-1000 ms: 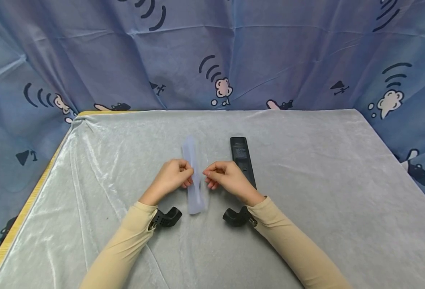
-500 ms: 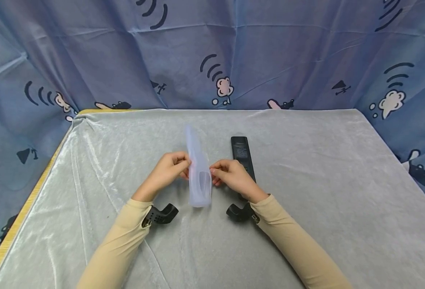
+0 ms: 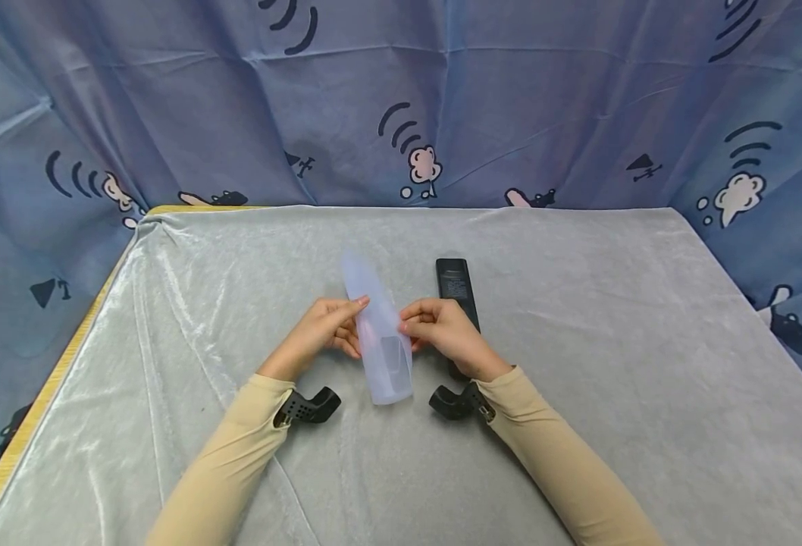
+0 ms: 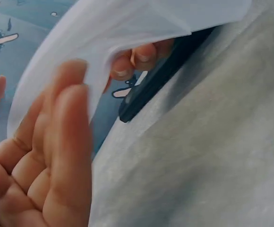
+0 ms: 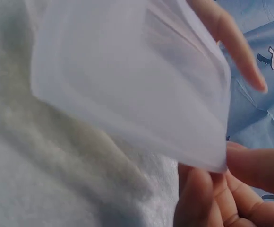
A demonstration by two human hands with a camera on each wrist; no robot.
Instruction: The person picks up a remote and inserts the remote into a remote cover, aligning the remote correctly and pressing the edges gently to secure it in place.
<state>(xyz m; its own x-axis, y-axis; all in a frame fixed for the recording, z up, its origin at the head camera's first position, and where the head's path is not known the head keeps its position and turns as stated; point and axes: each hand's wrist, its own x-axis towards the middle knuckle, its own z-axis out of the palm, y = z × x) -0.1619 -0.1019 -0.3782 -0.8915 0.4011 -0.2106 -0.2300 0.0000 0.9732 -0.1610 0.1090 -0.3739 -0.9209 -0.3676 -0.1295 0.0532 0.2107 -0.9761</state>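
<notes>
A translucent white silicone sleeve [image 3: 380, 334], long and narrow with a rectangular window near its near end, is held above the cloth. The right hand [image 3: 442, 330] pinches its right edge between thumb and fingers, seen close up in the right wrist view. On the other side, the left hand [image 3: 326, 330] has its straight fingers [image 4: 71, 142] against the sleeve, with its thumb standing apart from them. A black remote control [image 3: 455, 282] lies beyond the right hand, label side up, its near part partly hidden by that hand.
A grey velvet cloth [image 3: 578, 318] covers the table, whose yellow wooden edge [image 3: 29, 409] shows at the left. A blue patterned curtain [image 3: 537, 98] hangs behind. Each forearm wears a black wrist camera, such as the left one [image 3: 312, 406].
The sleeve has turned from edge-on to show its broad face and window. The right hand, apart from it a second ago, now pinches its edge. The left thumb has lifted off.
</notes>
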